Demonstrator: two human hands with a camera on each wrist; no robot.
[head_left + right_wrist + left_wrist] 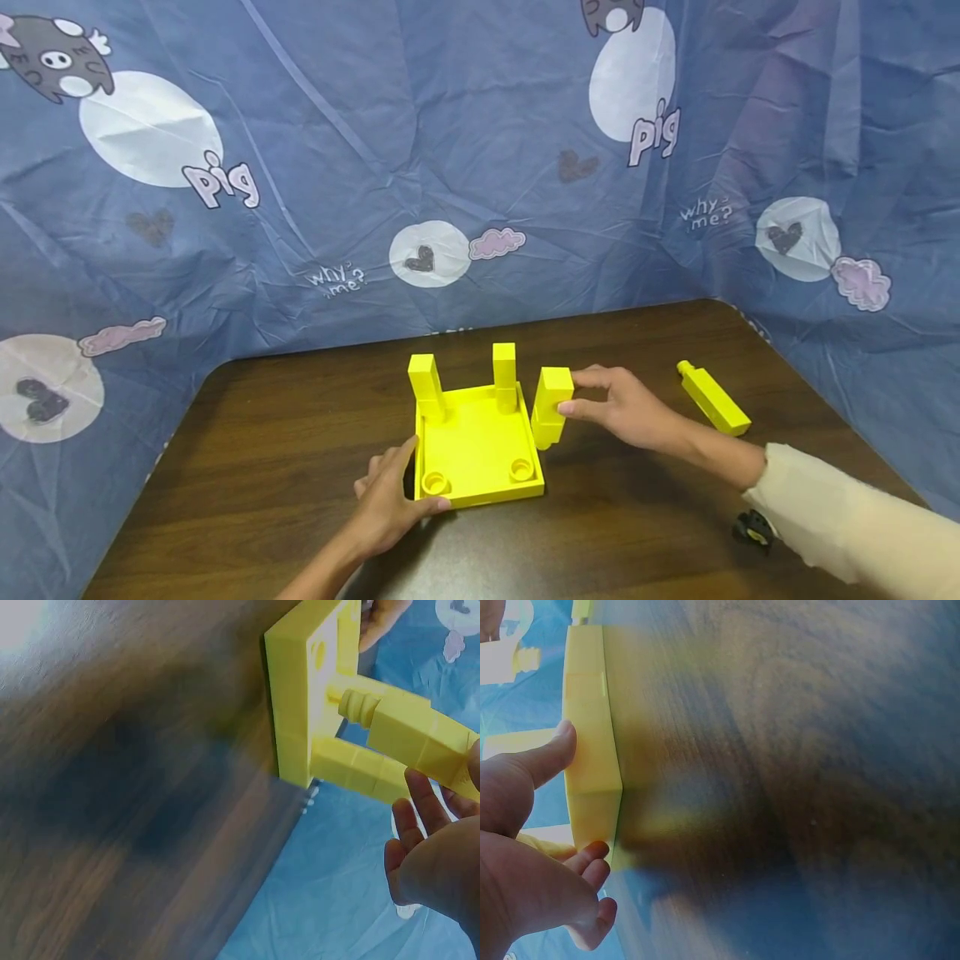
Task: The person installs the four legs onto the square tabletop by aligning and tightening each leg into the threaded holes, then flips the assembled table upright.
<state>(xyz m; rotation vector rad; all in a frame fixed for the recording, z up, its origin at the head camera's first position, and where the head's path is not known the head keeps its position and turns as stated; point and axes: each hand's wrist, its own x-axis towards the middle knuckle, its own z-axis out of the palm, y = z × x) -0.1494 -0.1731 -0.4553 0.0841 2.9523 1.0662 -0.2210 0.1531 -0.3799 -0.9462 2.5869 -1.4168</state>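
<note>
A yellow toy tabletop (480, 446) lies underside up, with two yellow legs (504, 371) standing in its far corners. Round sockets (521, 470) show in both near corners. My left hand (386, 508) grips the near left corner, thumb on the front edge and fingers along the left side. Between thumb and fingers, my right hand (633, 408) pinches another yellow leg (551, 400) by its upper part, just right of the tabletop. In the right wrist view, this leg's threaded end (358, 707) points toward the tabletop, apart from the socket.
One more yellow leg (712, 400) lies on the brown wooden table (247, 467) at the right, its threaded end pointing away. A small black object (753, 531) is beside the right sleeve. Behind the table hangs a blue printed cloth (480, 167).
</note>
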